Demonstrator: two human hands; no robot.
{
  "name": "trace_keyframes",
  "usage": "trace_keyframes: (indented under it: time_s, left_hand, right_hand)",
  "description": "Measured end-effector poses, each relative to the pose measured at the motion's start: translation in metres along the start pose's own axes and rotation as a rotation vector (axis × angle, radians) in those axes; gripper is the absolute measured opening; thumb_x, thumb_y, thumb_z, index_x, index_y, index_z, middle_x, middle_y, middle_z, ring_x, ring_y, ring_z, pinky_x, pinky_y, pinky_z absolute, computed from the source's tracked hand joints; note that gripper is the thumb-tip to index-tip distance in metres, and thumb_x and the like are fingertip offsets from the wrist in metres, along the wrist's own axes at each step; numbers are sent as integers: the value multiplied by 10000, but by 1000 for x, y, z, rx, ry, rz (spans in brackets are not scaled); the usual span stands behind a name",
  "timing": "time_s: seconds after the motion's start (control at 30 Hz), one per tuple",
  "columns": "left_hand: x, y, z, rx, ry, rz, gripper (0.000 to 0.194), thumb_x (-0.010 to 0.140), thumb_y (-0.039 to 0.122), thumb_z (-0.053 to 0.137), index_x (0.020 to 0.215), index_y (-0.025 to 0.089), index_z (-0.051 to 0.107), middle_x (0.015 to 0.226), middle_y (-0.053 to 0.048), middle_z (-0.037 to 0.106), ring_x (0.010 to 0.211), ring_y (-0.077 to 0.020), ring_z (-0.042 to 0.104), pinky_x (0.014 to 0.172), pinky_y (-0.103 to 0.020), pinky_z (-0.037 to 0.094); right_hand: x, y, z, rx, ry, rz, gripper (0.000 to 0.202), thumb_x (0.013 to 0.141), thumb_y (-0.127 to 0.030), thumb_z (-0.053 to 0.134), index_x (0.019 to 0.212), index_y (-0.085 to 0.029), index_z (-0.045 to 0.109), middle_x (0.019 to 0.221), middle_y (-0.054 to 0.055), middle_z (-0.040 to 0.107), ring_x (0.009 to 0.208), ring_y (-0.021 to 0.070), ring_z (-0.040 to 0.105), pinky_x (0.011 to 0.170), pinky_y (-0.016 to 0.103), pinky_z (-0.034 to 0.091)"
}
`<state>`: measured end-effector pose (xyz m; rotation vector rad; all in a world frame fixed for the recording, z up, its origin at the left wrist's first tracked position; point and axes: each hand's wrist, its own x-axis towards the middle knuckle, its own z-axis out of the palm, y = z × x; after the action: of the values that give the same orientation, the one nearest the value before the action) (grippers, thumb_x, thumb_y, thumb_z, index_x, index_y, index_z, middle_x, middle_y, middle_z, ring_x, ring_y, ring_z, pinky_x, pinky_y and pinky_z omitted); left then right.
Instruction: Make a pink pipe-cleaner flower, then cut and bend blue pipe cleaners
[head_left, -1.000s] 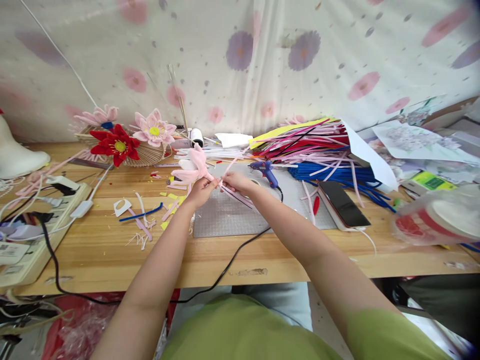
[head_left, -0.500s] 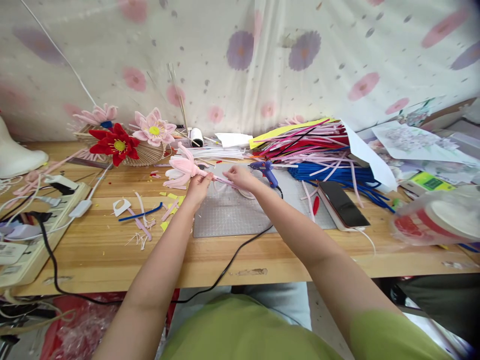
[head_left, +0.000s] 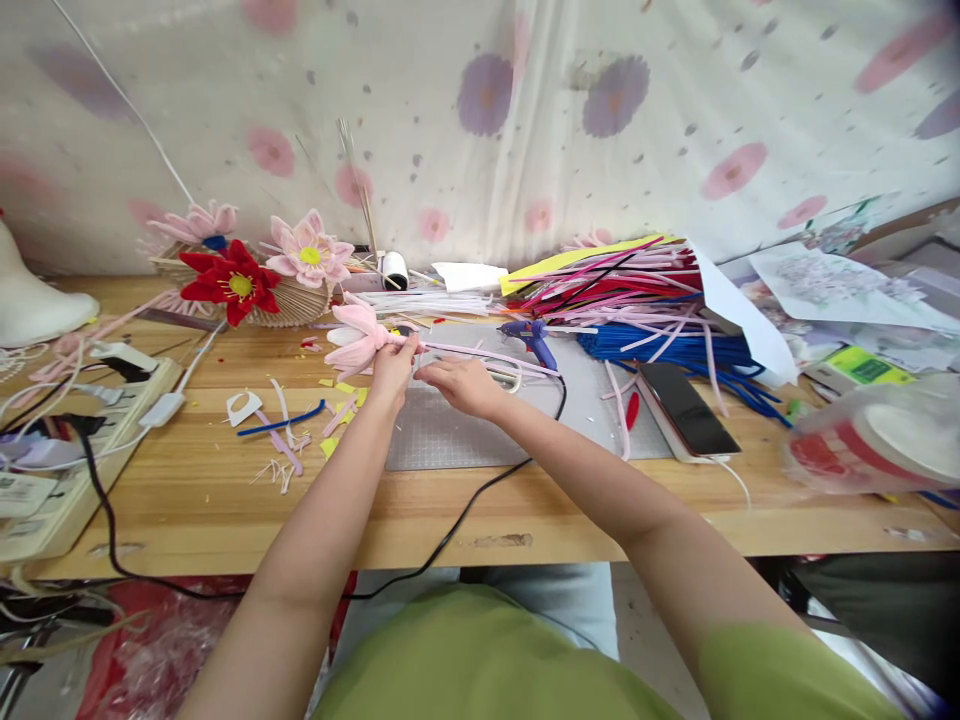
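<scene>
A pink fuzzy flower (head_left: pixel 357 338) points left over the table, its long stem (head_left: pixel 487 354) reaching right above the grey cutting mat (head_left: pixel 450 445). My left hand (head_left: pixel 394 370) is closed around the stem just behind the petals. Just right of it, my right hand (head_left: pixel 459 385) sits slightly below the stem, fingers bent toward the left hand; its fingertips are pressed together, and anything between them is too small to tell. A blue glue gun (head_left: pixel 534 342) lies on the mat beyond the stem.
Red (head_left: pixel 238 285) and pink (head_left: pixel 309 250) finished flowers stand at the back left. Bundled pipe cleaners (head_left: pixel 615 285) lie at the back right, near a phone (head_left: pixel 690 410). A power strip (head_left: pixel 97 470) is at left; a black cable (head_left: pixel 465 515) crosses the front edge. Scraps (head_left: pixel 285 430) lie left of the mat.
My right hand has moved left and down, off the far part of the stem and closer to my left hand. The flower has turned slightly, and more of the stem shows.
</scene>
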<state>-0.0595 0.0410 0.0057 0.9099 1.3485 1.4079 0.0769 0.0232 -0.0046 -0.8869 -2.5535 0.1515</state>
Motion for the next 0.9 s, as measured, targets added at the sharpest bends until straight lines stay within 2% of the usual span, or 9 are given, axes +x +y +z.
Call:
trace_keyframes:
  time_s: [0.07, 0.17, 0.3, 0.43, 0.53, 0.6, 0.67, 0.77, 0.9]
  left_hand:
    - [1, -1, -2, -16, 10, -4, 320, 623, 416, 683, 539, 134, 556, 520, 12, 508, 497, -68, 390, 520, -221, 314]
    - [1, -4, -5, 14, 31, -12, 291, 646, 382, 671, 541, 134, 561, 523, 11, 509, 506, -74, 398, 527, -223, 308]
    - [-1, -4, -5, 124, 24, 33, 243, 711, 313, 612, 544, 144, 561, 476, 29, 450, 492, -82, 386, 516, -230, 283]
    - [-5, 2, -3, 183, -31, 137, 224, 728, 275, 583, 543, 149, 568, 462, 35, 420, 486, -89, 372, 518, -236, 279]
    - [-7, 4, -2, 154, -83, 177, 204, 723, 273, 580, 564, 146, 585, 493, 27, 452, 523, -96, 400, 550, -236, 305]
    - [-7, 2, -3, 142, -156, 199, 201, 719, 292, 583, 584, 143, 599, 527, 18, 483, 546, -99, 413, 566, -237, 315]
    - [-8, -2, -3, 147, -248, 220, 220, 711, 329, 591, 593, 144, 607, 551, 12, 498, 558, -99, 415, 571, -239, 318]
    - [-10, -7, -3, 156, -339, 245, 267, 695, 396, 606, 592, 149, 607, 561, 10, 493, 568, -102, 417, 577, -242, 323]
    - [-13, -7, -3, 165, -410, 318, 281, 698, 431, 603, 627, 159, 607, 594, 10, 495, 593, -107, 423, 590, -244, 333]
  right_hand:
    - [0, 1, -3, 72, 28, -51, 341, 854, -104, 375, 1106, -209, 581, 1028, 45, 658, 925, 140, 587, 767, 241, 400]
    - [1, 0, -9, 169, 106, -1, 295, 865, -157, 399, 1069, -204, 608, 994, 38, 672, 887, 137, 606, 745, 230, 408]
    - [11, 1, -20, 300, 280, 153, 221, 860, -232, 441, 905, -185, 652, 888, 35, 686, 842, 139, 606, 756, 232, 407]
    - [23, 8, -28, 441, 468, 376, 261, 835, -323, 470, 692, -160, 616, 690, 18, 641, 671, 117, 554, 654, 220, 392]
    - [30, 20, -27, 573, 540, 570, 278, 805, -370, 482, 665, -152, 582, 612, 0, 601, 579, 97, 500, 592, 213, 374]
    - [32, 29, -24, 628, 500, 669, 254, 779, -366, 495, 675, -150, 581, 597, -10, 594, 551, 87, 481, 575, 210, 368]
    - [32, 35, -22, 627, 388, 728, 231, 748, -347, 519, 649, -148, 584, 578, -17, 587, 529, 79, 466, 559, 206, 359]
    - [28, 38, -24, 649, 122, 776, 192, 700, -272, 561, 558, -142, 560, 511, -21, 554, 478, 69, 443, 515, 203, 343]
    - [22, 35, -29, 926, -258, 904, 118, 692, -147, 545, 576, -136, 564, 503, 0, 581, 399, 70, 460, 445, 205, 363]
